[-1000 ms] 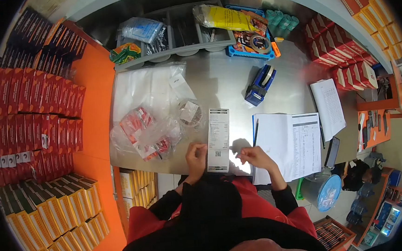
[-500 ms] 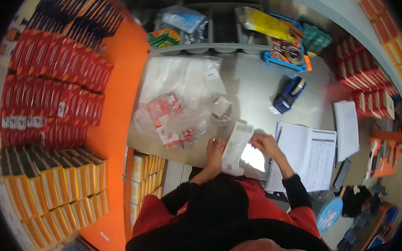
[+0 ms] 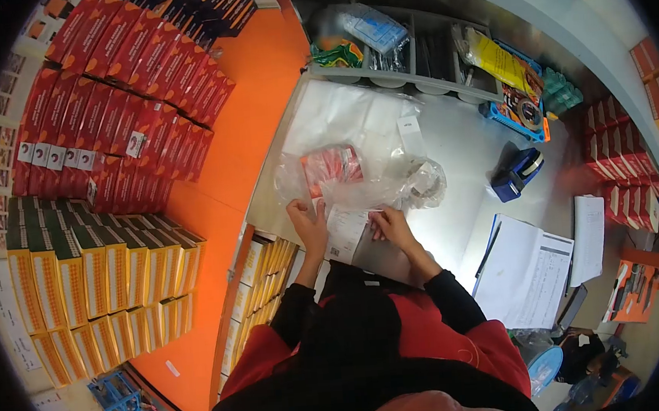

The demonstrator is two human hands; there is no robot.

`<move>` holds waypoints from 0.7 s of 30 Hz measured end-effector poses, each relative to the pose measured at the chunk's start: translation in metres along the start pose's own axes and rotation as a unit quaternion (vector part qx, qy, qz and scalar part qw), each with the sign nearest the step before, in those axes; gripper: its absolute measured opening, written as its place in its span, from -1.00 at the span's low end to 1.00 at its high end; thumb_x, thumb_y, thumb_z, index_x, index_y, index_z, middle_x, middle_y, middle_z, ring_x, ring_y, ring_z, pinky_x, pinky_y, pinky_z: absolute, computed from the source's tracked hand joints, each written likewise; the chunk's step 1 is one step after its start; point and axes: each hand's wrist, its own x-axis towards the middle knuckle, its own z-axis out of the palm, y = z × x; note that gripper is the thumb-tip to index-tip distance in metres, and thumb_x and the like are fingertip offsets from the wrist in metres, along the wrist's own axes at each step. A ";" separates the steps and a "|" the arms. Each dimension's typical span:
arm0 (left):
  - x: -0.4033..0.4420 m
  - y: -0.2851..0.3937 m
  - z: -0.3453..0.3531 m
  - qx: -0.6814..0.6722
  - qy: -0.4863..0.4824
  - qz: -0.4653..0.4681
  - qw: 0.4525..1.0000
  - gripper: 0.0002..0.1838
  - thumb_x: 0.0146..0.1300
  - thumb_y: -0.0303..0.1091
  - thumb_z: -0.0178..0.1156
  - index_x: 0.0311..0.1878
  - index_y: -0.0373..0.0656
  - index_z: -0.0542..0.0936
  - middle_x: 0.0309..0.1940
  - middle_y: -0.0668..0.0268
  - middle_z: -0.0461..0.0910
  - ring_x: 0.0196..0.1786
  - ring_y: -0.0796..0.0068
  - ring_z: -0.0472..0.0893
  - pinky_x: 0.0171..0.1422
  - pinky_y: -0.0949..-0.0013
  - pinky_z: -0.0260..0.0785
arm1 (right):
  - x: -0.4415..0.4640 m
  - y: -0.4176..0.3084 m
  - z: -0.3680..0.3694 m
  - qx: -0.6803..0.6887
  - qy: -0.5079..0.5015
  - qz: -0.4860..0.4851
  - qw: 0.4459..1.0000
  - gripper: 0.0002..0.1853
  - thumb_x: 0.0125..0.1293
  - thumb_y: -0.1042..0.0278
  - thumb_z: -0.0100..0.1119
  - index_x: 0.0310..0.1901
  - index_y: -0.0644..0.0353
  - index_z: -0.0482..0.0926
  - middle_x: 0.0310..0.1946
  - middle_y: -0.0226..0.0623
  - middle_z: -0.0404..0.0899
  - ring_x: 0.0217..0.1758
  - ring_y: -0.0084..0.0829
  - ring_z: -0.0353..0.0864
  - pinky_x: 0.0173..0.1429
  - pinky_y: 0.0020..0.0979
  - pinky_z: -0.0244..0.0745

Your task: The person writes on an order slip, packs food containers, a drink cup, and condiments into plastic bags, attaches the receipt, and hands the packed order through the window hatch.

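Observation:
A white printed label with a square code near its lower end lies at the front edge of the table. My right hand pinches the label's upper right edge, with the fingers curled. At the label's left side is my left hand, its thumb and forefinger apart, the thumb close to the label's edge. Just beyond both hands, a clear plastic bag holds a red and white packet. A roll of clear tape or plastic sits right of the bag; its kind is unclear.
Clear plastic sheets lie behind the bag. A blue tape dispenser and an open notebook are on the right. A grey divided bin lines the back. Stacked red boxes and yellow boxes fill the left.
The label has moved from above my lap onto the table, close to the bag. My left hand has opened at its side. The view has shifted left.

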 end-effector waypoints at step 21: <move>0.015 -0.009 -0.005 -0.336 -0.311 -0.196 0.867 -0.44 0.11 -0.39 0.25 0.16 -0.30 0.30 0.01 0.18 0.44 0.06 0.35 0.44 0.13 0.34 0.30 | 0.025 -0.091 -0.074 -0.120 0.164 -0.293 0.934 -0.90 0.06 0.58 0.02 -0.35 0.24 0.48 -0.39 -0.45 0.49 -0.28 -0.60 0.44 -0.14 -0.52 0.37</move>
